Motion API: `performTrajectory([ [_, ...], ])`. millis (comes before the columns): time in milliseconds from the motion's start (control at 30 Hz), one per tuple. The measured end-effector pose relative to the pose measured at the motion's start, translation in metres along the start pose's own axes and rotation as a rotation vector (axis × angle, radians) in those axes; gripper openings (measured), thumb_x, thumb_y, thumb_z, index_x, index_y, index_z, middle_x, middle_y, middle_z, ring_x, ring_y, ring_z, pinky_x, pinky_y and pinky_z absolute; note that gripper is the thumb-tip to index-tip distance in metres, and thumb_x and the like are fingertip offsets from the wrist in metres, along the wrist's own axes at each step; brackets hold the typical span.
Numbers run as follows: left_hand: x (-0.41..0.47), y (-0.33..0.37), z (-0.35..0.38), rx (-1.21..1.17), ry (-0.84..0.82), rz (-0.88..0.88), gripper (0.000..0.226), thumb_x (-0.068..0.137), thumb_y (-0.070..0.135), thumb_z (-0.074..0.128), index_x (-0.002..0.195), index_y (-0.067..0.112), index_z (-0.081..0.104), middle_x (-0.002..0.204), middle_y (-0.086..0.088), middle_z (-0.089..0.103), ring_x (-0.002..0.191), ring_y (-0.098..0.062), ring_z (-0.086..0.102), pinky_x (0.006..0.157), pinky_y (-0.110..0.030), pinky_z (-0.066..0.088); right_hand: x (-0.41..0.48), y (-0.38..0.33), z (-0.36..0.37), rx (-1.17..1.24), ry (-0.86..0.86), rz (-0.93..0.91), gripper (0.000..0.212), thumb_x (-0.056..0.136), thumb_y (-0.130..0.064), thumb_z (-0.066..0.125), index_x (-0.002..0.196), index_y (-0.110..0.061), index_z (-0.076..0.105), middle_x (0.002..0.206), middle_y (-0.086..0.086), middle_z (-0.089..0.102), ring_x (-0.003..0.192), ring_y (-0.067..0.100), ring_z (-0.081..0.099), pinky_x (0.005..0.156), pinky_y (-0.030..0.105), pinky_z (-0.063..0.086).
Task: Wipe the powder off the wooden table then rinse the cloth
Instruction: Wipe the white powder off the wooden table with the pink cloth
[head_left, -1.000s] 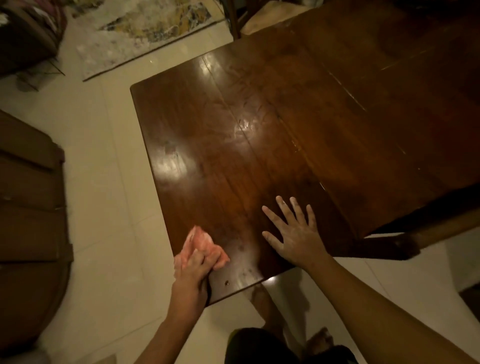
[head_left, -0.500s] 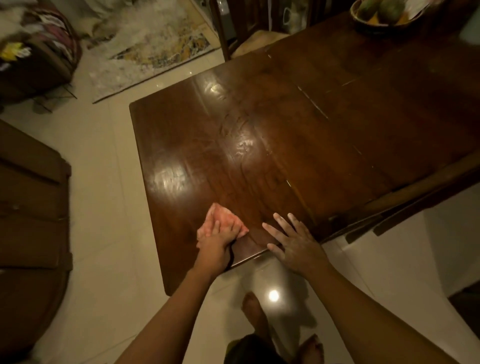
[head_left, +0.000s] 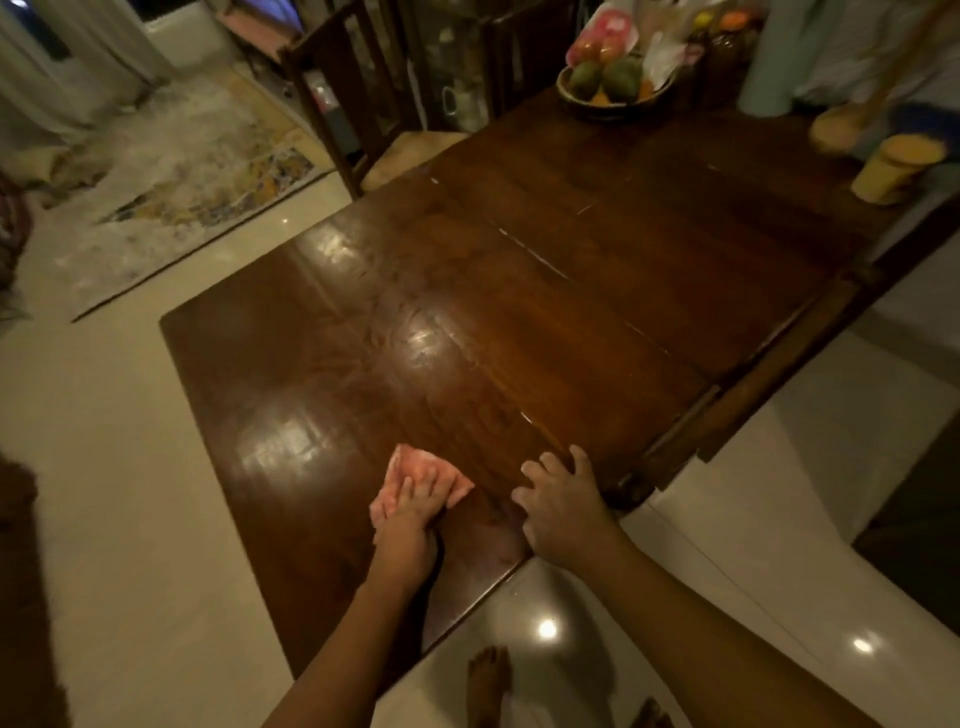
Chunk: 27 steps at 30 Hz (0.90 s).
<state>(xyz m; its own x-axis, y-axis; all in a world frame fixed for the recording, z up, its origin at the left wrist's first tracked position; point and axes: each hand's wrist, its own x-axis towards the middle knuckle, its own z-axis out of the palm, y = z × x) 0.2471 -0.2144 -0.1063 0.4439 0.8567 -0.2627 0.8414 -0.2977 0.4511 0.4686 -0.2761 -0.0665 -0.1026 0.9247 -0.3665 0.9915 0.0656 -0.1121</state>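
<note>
The dark wooden table (head_left: 519, 312) fills the middle of the head view, glossy with light patches. A pink cloth (head_left: 415, 473) lies flat on its near part. My left hand (head_left: 408, 525) presses down on the cloth with its fingers spread over it. My right hand (head_left: 563, 501) rests palm down on the table right of the cloth, close to the near edge, fingers apart and holding nothing. Thin pale streaks (head_left: 530, 260) show along the board seams; I cannot tell whether they are powder.
A fruit bowl (head_left: 613, 88) stands at the table's far end, with yellow cups (head_left: 893, 166) at the far right. A wooden chair (head_left: 374, 104) sits behind the table. A patterned rug (head_left: 176, 197) lies on the pale tiled floor at left. My bare feet (head_left: 488, 680) are below.
My left hand has slid the cloth from the table's near corner to the right and further in. My right hand has kept its place by the edge. The view has tilted up.
</note>
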Motion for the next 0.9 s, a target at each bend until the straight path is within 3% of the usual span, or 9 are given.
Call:
performTrajectory([
  [100,0.045,-0.001,-0.007,0.037,-0.093,0.021,0.066,0.099,0.006,0.041,0.154,0.039,0.024,0.164,0.01,0.004,0.152,-0.022,-0.002,0.118,-0.05,0.003,0.001,0.0,-0.033,0.161,0.062,0.132,0.036,0.098,-0.034,0.045,0.132,-0.026,0.054,0.146,0.003,0.041,0.137,0.027,0.03,0.109,0.047,0.034],
  [200,0.086,0.009,-0.011,0.055,-0.185,0.084,0.065,0.101,0.01,0.04,0.154,0.04,0.019,0.165,0.006,0.005,0.152,-0.027,-0.004,0.12,-0.057,0.006,-0.014,-0.003,-0.06,0.308,0.181,0.208,0.033,0.099,-0.035,0.046,0.127,-0.027,0.06,0.145,-0.001,0.044,0.134,0.022,0.033,0.107,0.041,0.039],
  [300,0.134,0.039,-0.012,0.121,-0.23,0.195,0.07,0.099,0.004,0.035,0.155,0.041,0.016,0.165,0.006,0.004,0.152,-0.026,-0.006,0.119,-0.061,0.007,-0.033,0.006,-0.082,0.172,0.37,0.304,0.031,0.095,-0.044,0.044,0.115,-0.035,0.067,0.132,-0.007,0.053,0.127,0.019,0.042,0.101,0.042,0.039],
  [367,0.168,0.066,-0.005,0.169,-0.263,0.263,0.08,0.094,-0.005,0.033,0.154,0.045,0.014,0.166,0.006,0.002,0.152,-0.027,-0.008,0.117,-0.065,0.006,-0.047,0.025,-0.086,0.143,0.446,0.481,0.03,0.089,-0.049,0.045,0.105,-0.039,0.068,0.123,-0.007,0.053,0.123,0.02,0.043,0.097,0.045,0.037],
  [467,0.208,0.118,0.007,0.271,-0.308,0.304,0.079,0.096,-0.003,0.029,0.152,0.051,0.01,0.166,0.005,-0.003,0.152,-0.03,-0.011,0.113,-0.071,0.004,-0.062,0.049,-0.069,0.351,0.394,0.698,0.027,0.089,-0.051,0.044,0.107,-0.041,0.062,0.13,-0.009,0.038,0.136,0.021,0.025,0.108,0.046,0.028],
  [667,0.259,0.213,0.053,0.396,-0.427,0.398,0.083,0.097,0.01,0.045,0.151,0.052,-0.002,0.165,0.004,-0.016,0.15,-0.038,-0.014,0.11,-0.075,0.012,-0.058,0.058,-0.053,0.476,0.397,0.744,0.033,0.083,-0.052,0.04,0.111,-0.039,0.051,0.139,-0.008,0.031,0.143,0.024,0.016,0.118,0.055,0.023],
  [733,0.26,0.22,0.072,0.459,-0.458,0.531,0.083,0.096,0.019,0.049,0.149,0.055,-0.005,0.163,0.006,-0.02,0.149,-0.037,-0.016,0.11,-0.076,0.009,-0.059,0.057,-0.054,0.494,0.401,0.762,0.037,0.083,-0.051,0.04,0.115,-0.036,0.05,0.141,-0.008,0.03,0.145,0.023,0.015,0.119,0.057,0.022],
  [800,0.249,0.211,0.079,0.526,-0.431,0.793,0.081,0.097,0.024,0.05,0.15,0.052,-0.004,0.164,0.009,-0.015,0.15,-0.03,-0.015,0.112,-0.075,0.003,-0.059,0.055,-0.054,0.491,0.412,0.778,0.038,0.082,-0.05,0.04,0.116,-0.035,0.05,0.141,-0.008,0.029,0.146,0.022,0.013,0.119,0.058,0.021],
  [900,0.234,0.174,0.071,0.37,-0.4,1.019,0.071,0.098,0.02,0.051,0.149,0.054,0.015,0.165,0.011,-0.001,0.152,-0.02,-0.009,0.119,-0.063,0.004,-0.058,0.054,-0.055,0.488,0.414,0.796,0.04,0.08,-0.052,0.035,0.113,-0.036,0.049,0.142,-0.008,0.028,0.148,0.021,0.009,0.118,0.058,0.022],
])
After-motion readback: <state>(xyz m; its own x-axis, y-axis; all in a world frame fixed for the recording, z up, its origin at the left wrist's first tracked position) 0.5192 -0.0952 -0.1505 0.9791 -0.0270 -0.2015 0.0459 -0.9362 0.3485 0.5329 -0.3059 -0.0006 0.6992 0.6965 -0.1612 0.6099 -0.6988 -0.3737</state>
